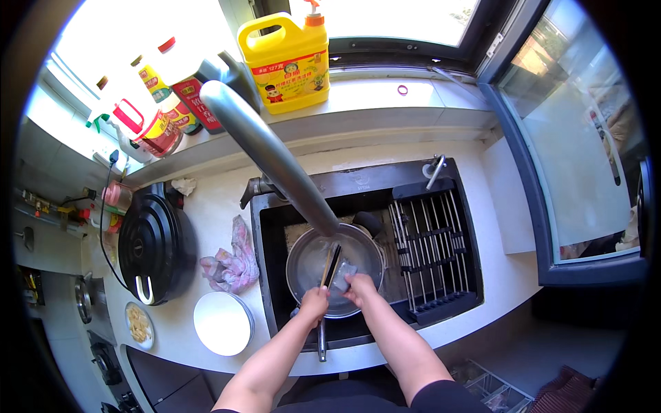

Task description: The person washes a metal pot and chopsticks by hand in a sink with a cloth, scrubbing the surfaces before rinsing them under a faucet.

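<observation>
Over the sink [275,330], my left hand [313,304] is closed around a bunch of chopsticks [332,263], some dark and some light wood, pointing away from me. My right hand [359,289] pinches a pale grey, translucent-looking cloth or pad [343,274] beside the chopsticks; its exact kind is unclear. Beneath both hands a round metal pan [296,268] sits in the basin with what looks like water in it. Its handle [321,342] points toward me, below my left hand. The faucet spout [275,165] arches over the pan's far side.
A roll-up drying rack [430,255] covers the basin's right side. Left of the sink are a crumpled cloth [231,265], stacked white plates [222,323], a small dish of food [140,325] and a black electric pan [155,244]. A yellow jug [289,69] and bottles line the sill; an open window [578,138] stands right.
</observation>
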Demonstrator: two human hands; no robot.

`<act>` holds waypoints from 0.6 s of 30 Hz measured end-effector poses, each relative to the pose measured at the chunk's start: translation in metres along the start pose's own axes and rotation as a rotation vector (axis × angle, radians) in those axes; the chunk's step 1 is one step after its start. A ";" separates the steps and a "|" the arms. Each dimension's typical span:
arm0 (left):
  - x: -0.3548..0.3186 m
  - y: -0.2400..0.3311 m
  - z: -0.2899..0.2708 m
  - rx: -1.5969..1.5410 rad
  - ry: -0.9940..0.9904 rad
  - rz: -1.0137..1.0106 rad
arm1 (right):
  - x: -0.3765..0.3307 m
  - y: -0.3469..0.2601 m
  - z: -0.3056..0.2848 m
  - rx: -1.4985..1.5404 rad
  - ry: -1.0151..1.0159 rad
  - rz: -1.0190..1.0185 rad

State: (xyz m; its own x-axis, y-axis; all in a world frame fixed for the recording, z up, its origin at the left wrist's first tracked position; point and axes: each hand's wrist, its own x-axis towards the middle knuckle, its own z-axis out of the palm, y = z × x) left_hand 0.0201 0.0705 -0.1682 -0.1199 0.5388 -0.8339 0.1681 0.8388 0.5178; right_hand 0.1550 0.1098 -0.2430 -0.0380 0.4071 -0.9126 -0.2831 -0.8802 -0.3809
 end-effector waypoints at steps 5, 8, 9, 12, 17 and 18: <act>-0.049 -0.032 -0.001 0.470 0.129 0.603 | -0.102 -0.001 0.009 0.166 -0.346 -0.090; -0.116 0.000 -0.008 0.093 -0.097 0.309 | -0.123 -0.017 0.017 0.333 -0.366 -0.255; -0.128 -0.002 -0.014 -0.035 -0.184 0.234 | -0.132 -0.027 0.022 0.395 -0.357 -0.309; -0.165 0.016 -0.027 -0.335 -0.475 0.021 | -0.141 -0.054 0.018 0.464 -0.307 -0.382; -0.140 0.016 -0.050 -1.191 -1.186 -0.224 | -0.188 -0.037 0.033 0.398 -0.491 -0.349; -0.142 0.015 -0.049 -1.248 -1.247 -0.227 | -0.192 -0.031 0.035 0.404 -0.513 -0.352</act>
State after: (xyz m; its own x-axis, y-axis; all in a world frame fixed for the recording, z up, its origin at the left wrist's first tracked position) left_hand -0.0088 0.0106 -0.0330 0.8094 0.5394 -0.2324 -0.5870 0.7566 -0.2883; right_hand 0.1370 0.0673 -0.0507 -0.2945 0.7986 -0.5249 -0.6881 -0.5583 -0.4635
